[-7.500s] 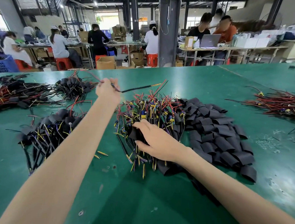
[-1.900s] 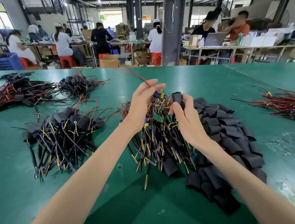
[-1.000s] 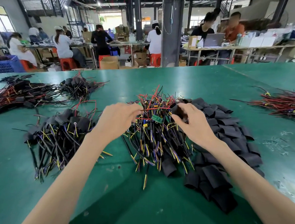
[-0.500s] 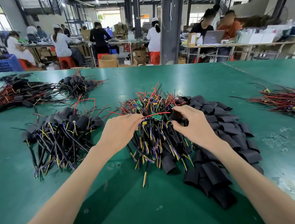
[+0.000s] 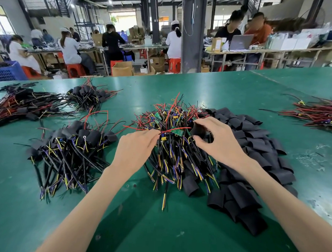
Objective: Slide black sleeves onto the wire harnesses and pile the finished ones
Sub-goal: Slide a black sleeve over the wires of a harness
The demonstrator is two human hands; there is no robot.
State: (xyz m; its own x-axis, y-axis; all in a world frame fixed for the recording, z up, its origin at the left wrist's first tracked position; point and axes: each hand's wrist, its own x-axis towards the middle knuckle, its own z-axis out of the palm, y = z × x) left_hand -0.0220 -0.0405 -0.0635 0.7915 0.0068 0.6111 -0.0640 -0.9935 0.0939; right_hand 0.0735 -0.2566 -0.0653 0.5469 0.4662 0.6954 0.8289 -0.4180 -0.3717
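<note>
Reaches both forearms over the green table (image 5: 156, 230) to the middle heap of bare harnesses (image 5: 175, 156). Pinches, with the left hand (image 5: 135, 149) at the heap's upper left, a red wire (image 5: 131, 127) between thumb and fingertips, other fingers curled in. Grips, with the right hand (image 5: 219, 143) at the heap's upper right, one black sleeve (image 5: 198, 130), thumb below, curled fingers above. Holds the two hands apart, a small green board (image 5: 178, 131) between them.

Right of the heap and touching it: loose sleeves (image 5: 254, 167), strewn flat. Left of the heap: a finished pile (image 5: 73, 144) of sleeved harnesses. Beyond that, further left: two more sleeved piles (image 5: 29, 104). Far right of the heap: a red-wire bundle (image 5: 317, 115). Past the table's far edge: seated workers (image 5: 69, 49) at benches.
</note>
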